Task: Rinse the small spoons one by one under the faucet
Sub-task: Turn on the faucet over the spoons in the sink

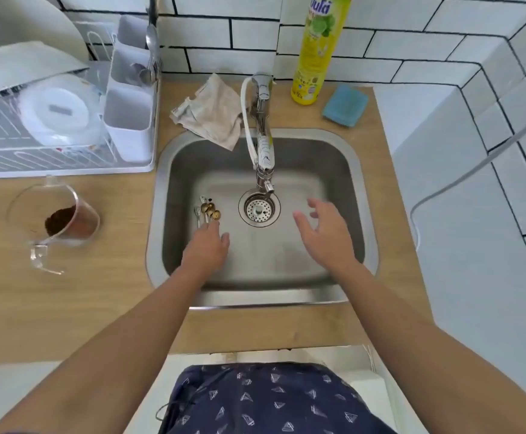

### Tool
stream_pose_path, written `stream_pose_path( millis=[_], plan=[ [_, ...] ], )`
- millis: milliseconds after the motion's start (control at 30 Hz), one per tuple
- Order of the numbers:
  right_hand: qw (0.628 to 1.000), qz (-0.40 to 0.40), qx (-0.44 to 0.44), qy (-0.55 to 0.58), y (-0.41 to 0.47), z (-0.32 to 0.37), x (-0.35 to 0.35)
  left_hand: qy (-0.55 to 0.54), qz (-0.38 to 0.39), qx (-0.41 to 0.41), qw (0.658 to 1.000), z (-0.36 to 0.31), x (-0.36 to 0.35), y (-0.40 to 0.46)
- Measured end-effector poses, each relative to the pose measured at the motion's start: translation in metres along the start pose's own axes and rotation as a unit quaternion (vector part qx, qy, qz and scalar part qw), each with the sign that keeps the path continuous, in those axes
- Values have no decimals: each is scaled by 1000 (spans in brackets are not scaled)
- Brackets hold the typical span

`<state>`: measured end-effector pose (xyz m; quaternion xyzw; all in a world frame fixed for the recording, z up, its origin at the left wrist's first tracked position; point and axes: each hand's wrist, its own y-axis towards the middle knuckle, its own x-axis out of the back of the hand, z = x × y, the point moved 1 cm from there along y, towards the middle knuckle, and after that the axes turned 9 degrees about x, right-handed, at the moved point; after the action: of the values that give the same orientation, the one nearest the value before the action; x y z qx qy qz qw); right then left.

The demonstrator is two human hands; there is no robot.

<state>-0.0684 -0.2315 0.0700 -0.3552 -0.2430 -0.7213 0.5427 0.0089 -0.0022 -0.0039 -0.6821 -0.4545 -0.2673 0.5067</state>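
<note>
Steel sink fills the middle of the wooden surface, with white black-grouted tile running along the far wall and round the right corner. A white dish rack with bowls and a cutlery caddy stands far left; a yellow detergent bottle and a blue sponge sit far right, and a crumpled cloth hangs over the sink's far rim. The chrome faucet reaches out over the drain strainer; no water can be seen running. A clear measuring jug holding dark grounds rests to the left of the sink.

The left hand reaches down to the small spoons, a mixed gold and silver bunch lying on the sink floor just left of the drain; its fingertips are at the handle ends, but whether they already pinch one cannot be told. The right hand hovers spread and loose over the right of the basin, holding nothing.

To do this step well, the left hand should probably separate a single handle from the bunch rather than scoop several, while the right turns the tap on, then bring the bowl of the spoon beneath the spout.
</note>
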Motion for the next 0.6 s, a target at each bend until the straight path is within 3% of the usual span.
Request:
stream_pose_path(
  millis=[100,233,433,600],
  plan=[
    [993,-64,-18,98,39,11,4,5,11,30,999,6,-2,17],
    [976,-89,-50,192,84,35,11,39,32,62,997,12,-14,25],
    [910,-52,-113,396,149,79,15,89,33,89,991,12,-23,31],
    [887,-14,-143,438,183,108,22,23,40,126,991,19,-20,34]
  ],
)
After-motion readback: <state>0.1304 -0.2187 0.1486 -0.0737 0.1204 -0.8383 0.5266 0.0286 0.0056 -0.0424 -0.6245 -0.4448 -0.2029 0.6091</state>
